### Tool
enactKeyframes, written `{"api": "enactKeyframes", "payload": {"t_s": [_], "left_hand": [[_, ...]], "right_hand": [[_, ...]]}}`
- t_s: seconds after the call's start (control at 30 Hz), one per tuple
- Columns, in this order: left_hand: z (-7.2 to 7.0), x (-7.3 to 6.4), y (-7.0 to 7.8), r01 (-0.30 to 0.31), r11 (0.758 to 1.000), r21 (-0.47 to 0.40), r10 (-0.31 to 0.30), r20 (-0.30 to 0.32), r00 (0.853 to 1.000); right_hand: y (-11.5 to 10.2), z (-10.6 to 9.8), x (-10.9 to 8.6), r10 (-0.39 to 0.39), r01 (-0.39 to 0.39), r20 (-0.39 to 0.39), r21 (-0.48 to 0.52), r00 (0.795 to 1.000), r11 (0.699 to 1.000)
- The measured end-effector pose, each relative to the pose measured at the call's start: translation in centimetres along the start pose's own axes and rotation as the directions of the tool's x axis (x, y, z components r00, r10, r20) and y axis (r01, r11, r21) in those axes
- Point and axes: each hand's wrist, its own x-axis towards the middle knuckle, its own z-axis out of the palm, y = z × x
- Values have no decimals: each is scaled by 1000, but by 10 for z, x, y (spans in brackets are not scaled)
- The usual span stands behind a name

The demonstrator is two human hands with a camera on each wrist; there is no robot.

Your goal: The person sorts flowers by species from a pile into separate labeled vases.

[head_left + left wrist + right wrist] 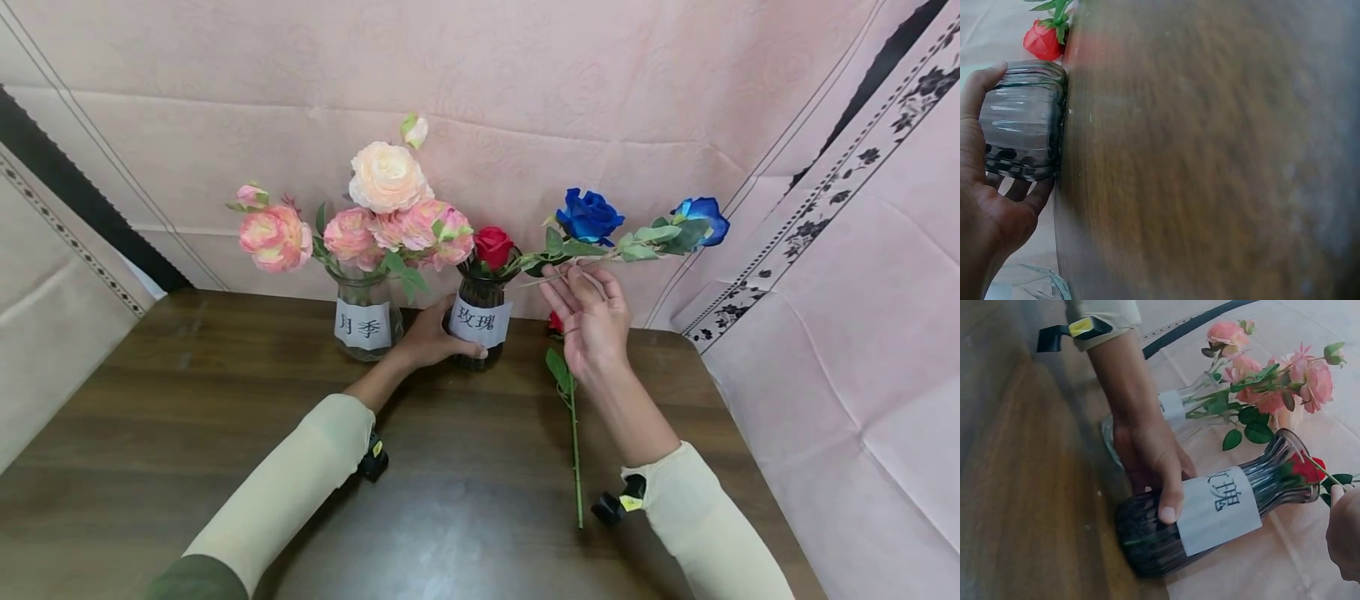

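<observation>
My left hand (435, 337) grips the lower part of a dark glass vase (480, 354) with a white paper label; the thumb lies across its front in the right wrist view. A red rose (493, 247) stands in this vase, its bloom just above the mouth. Beside the mouth, my right hand (596, 321) pinches the stem of a blue rose spray, its two blue blooms (590, 217) reaching out to the right. The stem's end (1316, 464) overlaps the vase rim in the right wrist view. Below the right hand lies another red rose, its green stem (576, 450) on the table.
Left of the dark vase stands a clear glass vase (365, 350), labelled too, full of pink and cream flowers (386, 179). Both vases are near the back edge of the brown wooden table (450, 517). Pink cloth (525, 67) hangs behind and at both sides.
</observation>
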Motion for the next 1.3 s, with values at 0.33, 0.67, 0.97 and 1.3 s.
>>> {"api": "enactKeyframes", "payload": {"t_s": [0.33,0.67,0.97,1.3], "left_hand": [[-1,-2,4,29,1000,6,-29,-4,1000],[0,-2,3,42,999,-2,-42,-4,999],[-1,-3,2,56,998,2,-56,-11,998],[-1,-2,2,53,999,9,-53,-16,998]], "right_hand": [[1,18,9,-31,31,-34,-11,999,999],[10,27,12,-171,176,43,-185,984,967],[32,28,6,-251,262,90,-499,964,826],[38,24,-2,-312,385,267,-820,912,424]]}}
